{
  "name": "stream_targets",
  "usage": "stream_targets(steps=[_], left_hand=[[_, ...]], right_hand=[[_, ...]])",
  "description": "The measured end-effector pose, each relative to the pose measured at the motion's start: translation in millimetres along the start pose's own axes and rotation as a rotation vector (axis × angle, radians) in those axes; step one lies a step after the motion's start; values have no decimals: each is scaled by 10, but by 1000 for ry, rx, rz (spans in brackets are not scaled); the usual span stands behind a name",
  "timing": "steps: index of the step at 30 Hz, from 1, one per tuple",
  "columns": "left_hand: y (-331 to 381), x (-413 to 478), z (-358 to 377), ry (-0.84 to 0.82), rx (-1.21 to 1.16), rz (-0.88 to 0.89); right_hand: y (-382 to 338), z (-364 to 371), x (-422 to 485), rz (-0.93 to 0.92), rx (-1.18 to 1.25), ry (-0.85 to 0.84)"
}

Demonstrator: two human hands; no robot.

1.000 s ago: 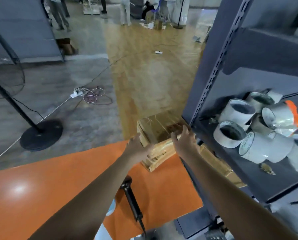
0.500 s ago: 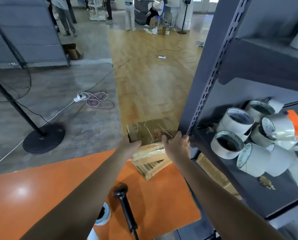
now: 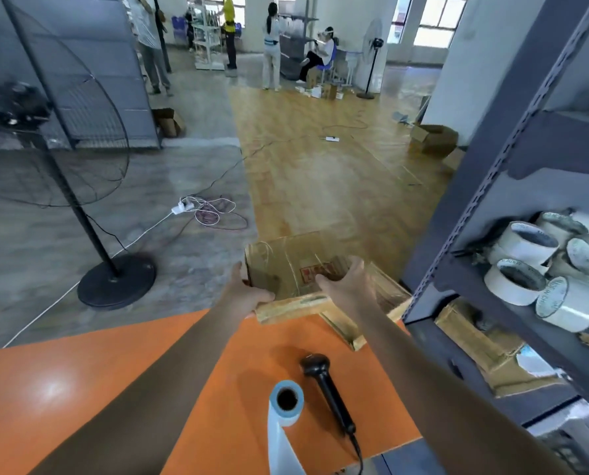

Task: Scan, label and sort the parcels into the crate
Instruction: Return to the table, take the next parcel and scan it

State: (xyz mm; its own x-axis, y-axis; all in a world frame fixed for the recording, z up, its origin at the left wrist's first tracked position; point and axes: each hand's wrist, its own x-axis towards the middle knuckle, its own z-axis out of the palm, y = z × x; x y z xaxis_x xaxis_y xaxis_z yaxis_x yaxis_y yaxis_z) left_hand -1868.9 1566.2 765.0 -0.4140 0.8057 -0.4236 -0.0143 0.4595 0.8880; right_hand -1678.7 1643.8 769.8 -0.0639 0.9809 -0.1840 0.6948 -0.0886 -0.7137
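A flat brown cardboard parcel (image 3: 286, 265), wrapped in clear tape, is at the far edge of the orange table (image 3: 80, 389). My left hand (image 3: 246, 293) grips its left near corner. My right hand (image 3: 346, 284) holds its right side, fingers curled over the top. Under it lies a second cardboard parcel (image 3: 385, 296), turned at an angle. A black handheld scanner (image 3: 327, 389) lies on the table near me. A roll of blue-white labels (image 3: 284, 416) stands beside the scanner. No crate is in view.
A grey metal shelf rack (image 3: 485, 186) stands close on the right, holding several tape rolls (image 3: 526, 262) and cardboard below (image 3: 485, 344). A standing fan (image 3: 114, 282) and floor cables (image 3: 210, 210) are on the left. People stand far back.
Both hands have closed on the top parcel and drawn it up and toward me off the lower one. My view has risen, showing the label roll and more of the room.
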Motion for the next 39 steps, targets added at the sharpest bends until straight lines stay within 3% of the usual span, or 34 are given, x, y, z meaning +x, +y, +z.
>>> stream_targets(steps=[9,14,18,25,30,33,39], left_hand=[[-448,-221,-884,27,-135,-1],[-608,-284,-1161,129,-228,-16],[-666,-284,-1270,219,-307,-16],[-736,-332,-1378,191,-237,-73],[-821,-425,-1418,125,-183,-111],[-854,-443,-1418,174,-164,-147],[-990,-442,-1349,259,-133,-183]], right_hand=[[-384,751,-580,16,132,-61],[-600,909,-718,153,336,-116],[-680,996,-708,135,303,-146],[-658,1056,-666,118,240,-150],[-584,1015,-672,48,267,-272],[-496,1065,-697,20,230,-361],[-401,1173,-745,75,276,-336]])
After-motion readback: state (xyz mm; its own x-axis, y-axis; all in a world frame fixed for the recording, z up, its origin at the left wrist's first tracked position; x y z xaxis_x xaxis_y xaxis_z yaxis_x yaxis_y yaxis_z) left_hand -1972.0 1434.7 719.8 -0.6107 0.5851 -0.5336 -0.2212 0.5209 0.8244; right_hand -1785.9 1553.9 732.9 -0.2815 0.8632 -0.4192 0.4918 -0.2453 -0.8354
